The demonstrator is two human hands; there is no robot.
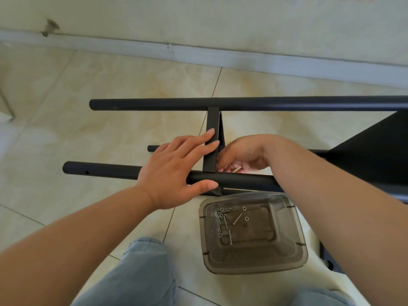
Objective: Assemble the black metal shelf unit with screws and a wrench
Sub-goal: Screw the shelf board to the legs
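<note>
Nearest you, your knees in pale blue denim (141, 274) frame a smoky, translucent plastic tub (254, 261) with rounded corners, sitting on the glossy beige tiled floor (88, 129). Loose silver screws (223, 217) and small washers lie scattered in its bottom.

Just beyond it, the black metal shelf unit (364, 151) lies on its side, matte round tubes running left to right. Your left hand (174, 171) lies spread across the near tube (99, 170), fingers straight and relaxed, fingertips touching the flat crossbar (212, 120), thumb under the tube; it grasps nothing. Your right hand (240, 155) reaches behind that crossbar with fingers curled down; what they pinch, if anything, you cannot tell, since the bar and tube hide the fingertips.

Farther off, the far tube (154, 104) runs parallel, then a pale skirting board (242, 58) and wall.
</note>
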